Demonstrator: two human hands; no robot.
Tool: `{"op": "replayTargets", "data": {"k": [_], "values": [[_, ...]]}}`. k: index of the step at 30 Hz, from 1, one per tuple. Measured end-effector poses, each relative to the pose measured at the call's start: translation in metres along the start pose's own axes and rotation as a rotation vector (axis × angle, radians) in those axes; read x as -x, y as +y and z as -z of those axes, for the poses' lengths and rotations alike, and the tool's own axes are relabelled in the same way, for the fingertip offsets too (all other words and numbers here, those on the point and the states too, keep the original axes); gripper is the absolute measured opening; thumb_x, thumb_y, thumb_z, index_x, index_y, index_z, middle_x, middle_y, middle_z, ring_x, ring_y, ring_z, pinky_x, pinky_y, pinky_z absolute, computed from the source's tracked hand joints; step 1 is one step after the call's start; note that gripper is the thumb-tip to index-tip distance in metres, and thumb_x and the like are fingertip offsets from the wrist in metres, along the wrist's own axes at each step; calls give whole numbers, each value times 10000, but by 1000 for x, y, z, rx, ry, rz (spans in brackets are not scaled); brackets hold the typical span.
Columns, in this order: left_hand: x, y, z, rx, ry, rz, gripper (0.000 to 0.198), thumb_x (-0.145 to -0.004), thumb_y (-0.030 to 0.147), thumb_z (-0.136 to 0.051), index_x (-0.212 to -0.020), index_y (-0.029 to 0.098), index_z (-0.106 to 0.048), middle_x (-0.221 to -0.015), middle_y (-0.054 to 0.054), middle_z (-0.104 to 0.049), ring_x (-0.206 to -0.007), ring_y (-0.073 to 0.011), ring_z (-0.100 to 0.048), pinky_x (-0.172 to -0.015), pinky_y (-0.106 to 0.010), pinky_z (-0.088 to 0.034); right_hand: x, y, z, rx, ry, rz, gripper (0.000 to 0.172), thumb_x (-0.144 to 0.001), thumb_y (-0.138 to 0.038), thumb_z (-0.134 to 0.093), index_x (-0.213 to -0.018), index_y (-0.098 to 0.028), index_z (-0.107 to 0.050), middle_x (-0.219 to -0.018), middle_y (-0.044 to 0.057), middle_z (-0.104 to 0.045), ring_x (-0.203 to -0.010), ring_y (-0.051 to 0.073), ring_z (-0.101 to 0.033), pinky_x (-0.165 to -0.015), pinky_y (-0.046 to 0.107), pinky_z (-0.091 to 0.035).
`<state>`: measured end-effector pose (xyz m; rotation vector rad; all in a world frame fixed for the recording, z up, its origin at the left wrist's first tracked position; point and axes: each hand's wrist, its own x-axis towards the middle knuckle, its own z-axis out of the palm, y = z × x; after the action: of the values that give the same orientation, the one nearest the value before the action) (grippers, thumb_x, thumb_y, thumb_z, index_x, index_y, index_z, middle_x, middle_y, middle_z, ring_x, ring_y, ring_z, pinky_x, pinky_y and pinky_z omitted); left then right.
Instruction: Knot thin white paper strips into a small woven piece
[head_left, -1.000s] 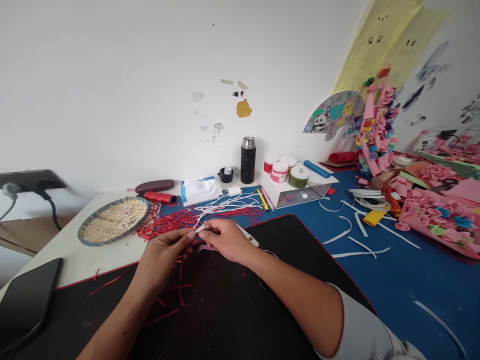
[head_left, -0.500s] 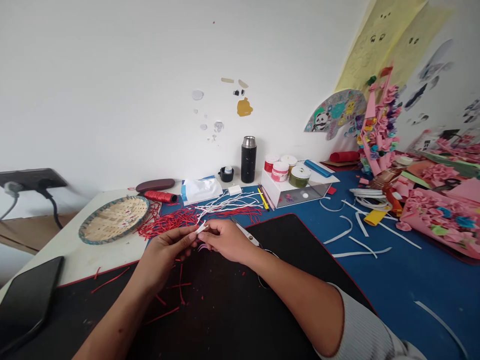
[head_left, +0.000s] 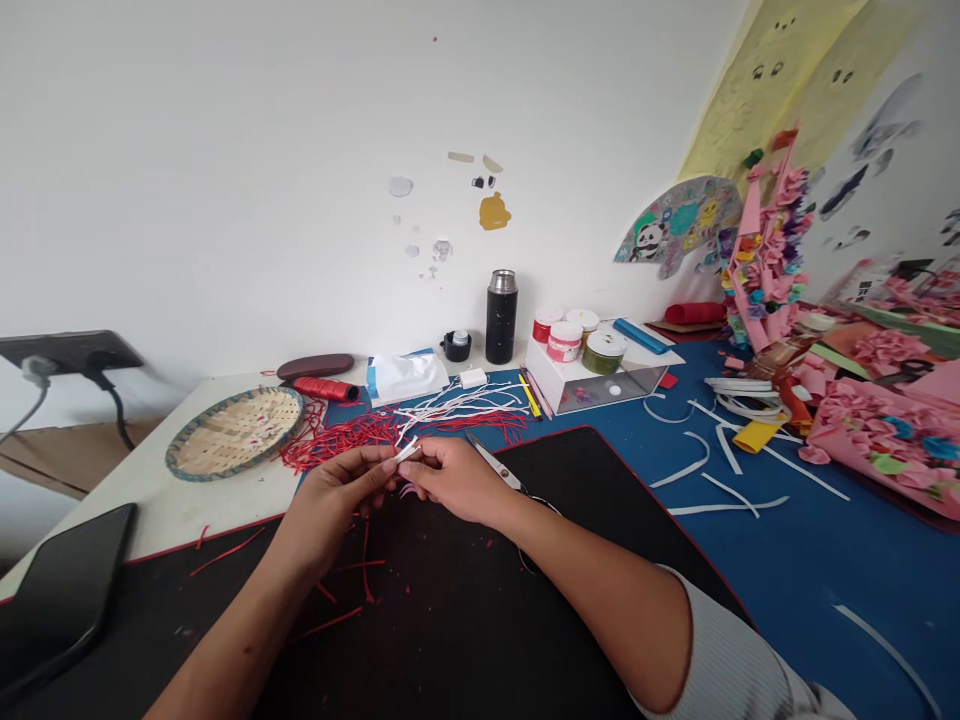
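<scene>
Both my hands meet over the black cutting mat (head_left: 442,610), and a short white paper strip (head_left: 407,452) stands out between their fingertips. My left hand (head_left: 337,490) pinches it from the left, and my right hand (head_left: 450,482) pinches it from the right. A small pale curl of paper (head_left: 408,490) shows just below the fingers. Steel scissors (head_left: 495,466) lie on the mat past my right hand, their handles hidden beneath my right wrist. Thin red paper strips (head_left: 341,442) lie in a heap beyond my left hand.
A woven bamboo tray (head_left: 234,434) and a phone (head_left: 67,590) are to the left. Loose white strips (head_left: 461,402) lie ahead. Paint jars sit on a white box (head_left: 570,380) by a black flask (head_left: 501,316). Pink paper crafts (head_left: 877,430) crowd the blue table's right side.
My hands and the white strip have barely moved. The whole scene has shifted slightly in the view from a small turn of my head.
</scene>
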<state>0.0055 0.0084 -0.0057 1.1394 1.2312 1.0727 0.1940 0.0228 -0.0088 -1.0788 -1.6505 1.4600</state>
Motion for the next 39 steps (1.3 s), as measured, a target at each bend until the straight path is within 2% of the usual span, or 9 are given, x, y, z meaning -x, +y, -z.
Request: {"op": "replayTargets", "data": {"k": [9, 18, 26, 31, 39], "values": [[0, 2, 0, -104, 14, -63, 428, -683, 539, -885, -911, 187, -799, -747, -41, -737, -603, -159, -574, -567, -266, -441, 2, -3, 1, 36, -19, -14, 136, -992, -232, -610, -885, -177, -674, -633, -60, -573, -518, 81, -444, -553, 219, -334], [-1, 3, 1, -171, 30, -85, 420, -690, 565, -861, -860, 187, -794, -667, -21, -692, -550, -149, -538, -512, -252, -385, 3, 0, 0, 143, -47, 3, 132, -984, -282, -625, -913, -186, -683, -656, -46, -594, -566, 101, -502, -563, 230, -347], [-2, 7, 1, -186, 58, -55, 468, -614, 595, -878, -829, 187, -803, -674, -33, -714, -539, -159, -561, -519, -264, -412, 10, -12, 5, 412, -24, 92, 102, -925, -318, -715, -961, -225, -733, -742, -23, -656, -663, 128, -568, -617, 255, -353], [-4, 3, 2, -220, 7, -31, 424, -664, 575, -852, -835, 191, -791, -668, -23, -709, -536, -159, -552, -512, -257, -392, 13, -18, 10, 506, 11, 177, 93, -961, -285, -672, -938, -225, -739, -764, -16, -697, -650, 123, -565, -633, 265, -336], [3, 11, -5, -311, -175, -48, 392, -716, 599, -796, -752, 209, -768, -707, -43, -745, -533, -168, -561, -547, -282, -409, 11, -18, 18, 635, 148, 281, 116, -981, -254, -635, -934, -220, -735, -885, 22, -755, -745, 156, -614, -672, 278, -352]]}}
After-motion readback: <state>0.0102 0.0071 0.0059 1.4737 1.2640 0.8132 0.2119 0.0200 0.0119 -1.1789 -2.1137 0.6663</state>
